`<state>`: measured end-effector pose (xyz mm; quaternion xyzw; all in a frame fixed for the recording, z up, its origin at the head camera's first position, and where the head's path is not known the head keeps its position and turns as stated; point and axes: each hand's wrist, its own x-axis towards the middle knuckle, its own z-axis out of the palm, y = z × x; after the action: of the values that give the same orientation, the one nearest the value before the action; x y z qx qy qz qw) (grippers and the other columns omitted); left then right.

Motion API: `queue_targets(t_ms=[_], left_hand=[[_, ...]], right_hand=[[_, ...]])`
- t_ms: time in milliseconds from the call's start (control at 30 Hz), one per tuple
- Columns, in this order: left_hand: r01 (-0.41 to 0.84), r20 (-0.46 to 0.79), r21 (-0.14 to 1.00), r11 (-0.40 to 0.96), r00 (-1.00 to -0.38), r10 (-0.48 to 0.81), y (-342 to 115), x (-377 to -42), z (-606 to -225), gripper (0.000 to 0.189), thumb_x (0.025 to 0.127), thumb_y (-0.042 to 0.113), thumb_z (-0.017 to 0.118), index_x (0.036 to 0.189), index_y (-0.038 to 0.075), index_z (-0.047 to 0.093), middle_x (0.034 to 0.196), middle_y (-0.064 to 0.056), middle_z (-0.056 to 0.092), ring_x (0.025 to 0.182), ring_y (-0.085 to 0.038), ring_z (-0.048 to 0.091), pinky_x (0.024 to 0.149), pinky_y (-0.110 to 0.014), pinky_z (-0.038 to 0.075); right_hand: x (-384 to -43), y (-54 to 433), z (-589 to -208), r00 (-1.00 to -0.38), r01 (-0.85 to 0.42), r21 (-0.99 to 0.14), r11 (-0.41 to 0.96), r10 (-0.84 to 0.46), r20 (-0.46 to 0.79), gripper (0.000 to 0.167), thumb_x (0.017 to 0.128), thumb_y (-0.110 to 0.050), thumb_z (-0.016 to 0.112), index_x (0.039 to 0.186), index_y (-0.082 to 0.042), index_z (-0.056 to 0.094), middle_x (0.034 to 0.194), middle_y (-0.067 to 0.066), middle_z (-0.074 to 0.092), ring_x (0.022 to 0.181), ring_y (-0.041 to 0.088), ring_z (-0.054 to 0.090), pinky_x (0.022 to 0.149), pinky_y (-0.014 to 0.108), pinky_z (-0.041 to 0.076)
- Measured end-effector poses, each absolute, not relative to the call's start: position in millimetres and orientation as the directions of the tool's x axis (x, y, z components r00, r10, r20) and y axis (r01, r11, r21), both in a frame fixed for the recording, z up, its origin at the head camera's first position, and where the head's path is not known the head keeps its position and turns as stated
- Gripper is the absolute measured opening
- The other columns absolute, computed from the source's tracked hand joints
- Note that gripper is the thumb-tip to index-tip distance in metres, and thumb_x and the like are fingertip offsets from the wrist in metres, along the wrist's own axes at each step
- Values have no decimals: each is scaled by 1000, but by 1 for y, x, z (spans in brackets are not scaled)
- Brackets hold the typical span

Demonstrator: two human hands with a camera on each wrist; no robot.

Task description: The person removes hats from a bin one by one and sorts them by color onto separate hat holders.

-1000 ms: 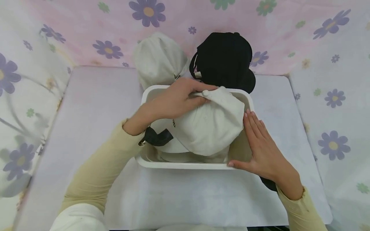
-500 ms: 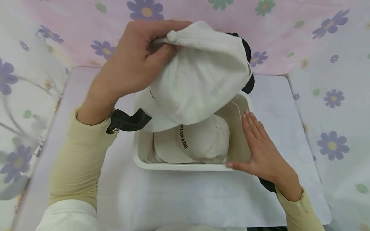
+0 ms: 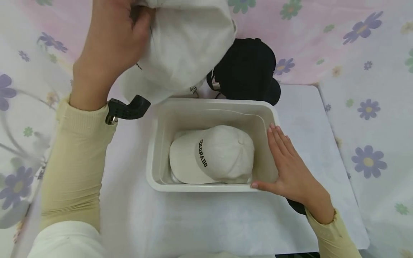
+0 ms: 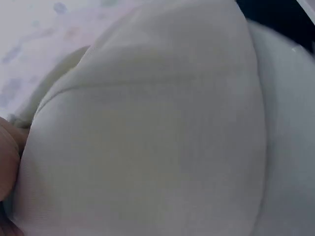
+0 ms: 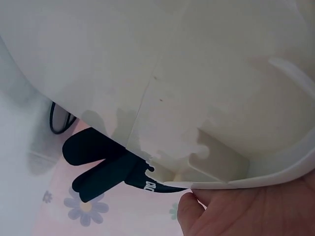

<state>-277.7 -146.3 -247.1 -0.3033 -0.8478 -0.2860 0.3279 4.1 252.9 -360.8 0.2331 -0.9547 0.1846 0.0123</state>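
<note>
My left hand (image 3: 113, 46) grips the crown of a white baseball cap (image 3: 187, 46) at the upper left of the head view, above and behind the bin. This cap's fabric (image 4: 147, 142) fills most of the left wrist view. A cream bin (image 3: 206, 188) stands mid-table, holding a white baseball cap with COLORADO lettering (image 3: 229, 154), brim to the left. Pale material shows beneath that cap. My right hand (image 3: 293, 175) rests against the bin's right side with straight fingers, its thumb on the front rim. In the right wrist view, this hand (image 5: 256, 211) touches the bin's rim (image 5: 270, 183).
Behind the bin to the right sit black caps (image 3: 248, 68), their brims (image 5: 93, 147) stacked in the right wrist view. A pale cap seen earlier at back left is mostly hidden by the held one. Flowered cloth walls (image 3: 368, 161) bound the white table (image 3: 226, 222).
My left hand has lifted the white cap out of the bin and carried it up and to the left. That uncovered the COLORADO cap. My right hand has stayed at the bin.
</note>
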Motion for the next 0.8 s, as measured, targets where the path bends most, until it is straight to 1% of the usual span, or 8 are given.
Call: queue_targets(t_ms=[67,133,200,267,333,467,667,800], left_hand=[[699,673,305,647,-639,373,-131,-241,-227,40,102,6,43,129,14,71,126,-6,67,105,-24,54,98,-33,39],[678,591,345,649,-694,411,-121,-222,-219,38,102,-2,43,129,4,70,126,-15,68,110,-27,58,100,-34,42],[663,525,377,647,-728,441,-118,-223,-224,40,101,-7,45,130,4,69,130,-14,68,119,-27,60,105,-34,45],[637,457,411,652,-763,458,-119,-229,-235,40,100,-9,46,132,3,68,131,-16,68,125,-29,60,108,-36,45],[597,394,445,667,-800,453,-121,-237,-248,39,100,-5,47,134,4,67,134,-15,66,130,-29,57,112,-38,43],[525,305,497,691,-851,427,-127,-247,-266,36,103,5,53,137,8,65,137,-13,65,132,-30,56,115,-42,39],[485,245,538,690,-873,422,-131,-251,-275,37,104,14,53,140,11,63,139,-11,64,129,-28,58,113,-42,40],[471,189,541,696,-875,446,-134,-250,-275,42,106,22,51,146,14,57,148,-9,57,139,-28,50,118,-43,34]], right_hand=[[4,252,-361,-889,-454,-344,822,-444,114,130,80,-92,42,162,1,5,169,21,7,159,28,0,126,30,-6],[4,252,-361,-887,-457,-344,820,-446,116,129,80,-92,42,162,1,4,169,22,7,159,28,0,126,30,-6],[4,251,-362,-887,-459,-342,820,-447,118,129,80,-92,41,162,0,4,169,22,7,159,29,0,126,30,-5],[4,251,-362,-886,-461,-344,818,-448,120,129,81,-92,42,162,1,5,169,22,8,158,29,1,126,30,-5],[4,251,-362,-885,-461,-346,817,-450,118,129,81,-91,43,162,1,5,169,22,8,158,30,1,126,30,-5],[3,249,-362,-886,-457,-351,817,-451,104,129,80,-91,44,162,1,5,169,21,7,158,30,0,126,28,-5],[4,247,-361,-890,-450,-345,823,-447,96,130,79,-93,43,162,1,6,170,20,8,159,29,1,125,27,-5],[4,247,-361,-889,-452,-341,824,-447,100,130,79,-93,42,162,1,7,170,20,8,159,28,0,125,26,-5]])
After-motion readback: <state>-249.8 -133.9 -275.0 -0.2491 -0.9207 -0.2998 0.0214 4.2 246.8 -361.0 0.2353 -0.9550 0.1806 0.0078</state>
